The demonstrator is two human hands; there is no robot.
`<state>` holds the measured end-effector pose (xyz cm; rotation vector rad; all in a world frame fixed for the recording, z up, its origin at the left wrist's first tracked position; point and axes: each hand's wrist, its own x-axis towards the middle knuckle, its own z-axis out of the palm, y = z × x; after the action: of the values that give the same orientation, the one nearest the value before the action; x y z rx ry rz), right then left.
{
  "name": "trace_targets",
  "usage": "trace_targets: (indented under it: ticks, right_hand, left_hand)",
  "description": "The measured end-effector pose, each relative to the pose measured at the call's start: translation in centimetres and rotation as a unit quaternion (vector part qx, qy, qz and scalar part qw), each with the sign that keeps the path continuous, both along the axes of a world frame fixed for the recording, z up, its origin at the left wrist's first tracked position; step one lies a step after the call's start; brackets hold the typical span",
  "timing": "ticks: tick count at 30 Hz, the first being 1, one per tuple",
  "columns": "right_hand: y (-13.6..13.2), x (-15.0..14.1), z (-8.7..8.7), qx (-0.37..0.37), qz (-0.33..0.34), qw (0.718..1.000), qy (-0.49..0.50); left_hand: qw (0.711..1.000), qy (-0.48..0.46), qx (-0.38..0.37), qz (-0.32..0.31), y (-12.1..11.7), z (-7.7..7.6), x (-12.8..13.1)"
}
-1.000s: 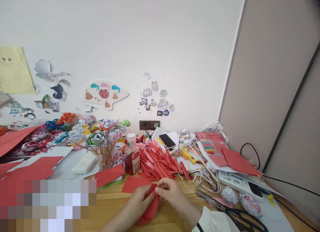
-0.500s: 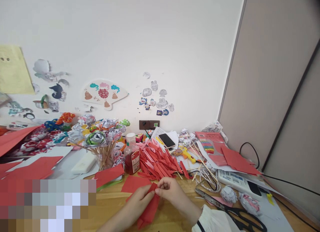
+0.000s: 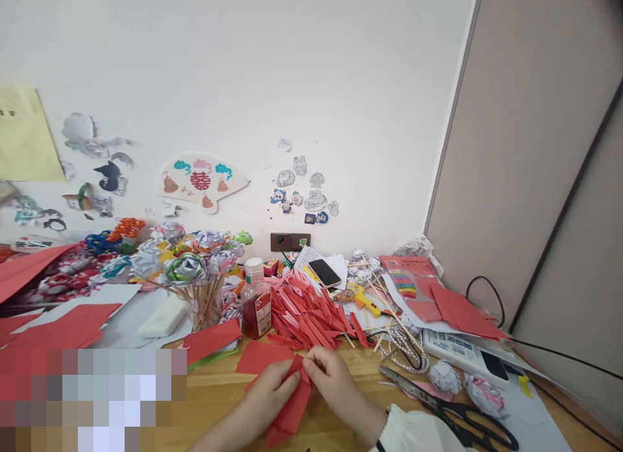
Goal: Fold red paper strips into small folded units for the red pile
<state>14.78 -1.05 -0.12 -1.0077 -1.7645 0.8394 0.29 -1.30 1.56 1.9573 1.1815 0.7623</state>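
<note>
A sheet of red paper [image 3: 298, 400], partly folded, is held between my two hands above the wooden table. My left hand [image 3: 273, 386] grips its left side, thumb on top. On the upper right edge, my right hand [image 3: 325, 373] pinches the paper between thumb and fingers; some of those fingertips are hidden. Just behind the hands lies a flat red sheet [image 3: 263, 357]. Beyond it spreads a heap of folded red paper strips [image 3: 309, 309].
Scissors [image 3: 452, 410] and crumpled paper balls [image 3: 444, 378] lie to the right, near a bead string [image 3: 402, 351]. A yellow glue gun [image 3: 365, 301], a phone [image 3: 325, 273] and a bottle [image 3: 256, 306] stand or lie behind. Paper flowers [image 3: 187, 268] fill a cup at the left.
My right hand has shifted slightly along the paper's upper right edge. The left hand keeps its hold, and the view has drifted a little.
</note>
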Motion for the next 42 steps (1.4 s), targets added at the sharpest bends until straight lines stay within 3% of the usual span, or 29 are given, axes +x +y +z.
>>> trace_targets:
  ticks: [4, 15, 21, 27, 31, 35, 42]
  right_hand:
    - [-0.1, 0.0, -0.3, 0.062, -0.009, 0.994, -0.093]
    - [0.4, 0.1, -1.1, -0.045, 0.094, 0.994, 0.011]
    - [0.4, -0.1, -1.0, -0.068, 0.078, 0.994, 0.041]
    - [0.1, 0.2, 0.0, 0.022, 0.014, 0.999, -0.044]
    - [0.1, 0.3, 0.1, 0.037, 0.017, 0.997, -0.061]
    - [0.2, 0.2, -0.4, 0.046, 0.005, 0.996, -0.081]
    - [0.1, 0.1, -0.7, 0.072, -0.048, 0.986, -0.146]
  left_hand:
    - [1.0, -0.023, -0.001, -0.018, 0.2, 0.0, 0.0]
    - [0.992, -0.093, -0.061, 0.053, 0.6, -0.1, -0.1]
    - [0.993, -0.086, -0.074, 0.034, 0.4, 0.2, 0.1]
    - [0.961, -0.203, -0.158, 0.105, -0.2, 0.6, 0.1]
    - [0.931, -0.276, -0.226, 0.074, 0.5, -0.6, 0.0]
    - [0.928, -0.288, -0.23, 0.049, 1.2, -1.5, -0.1]
    - [0.945, -0.22, -0.243, -0.004, 0.8, -0.2, 0.2]
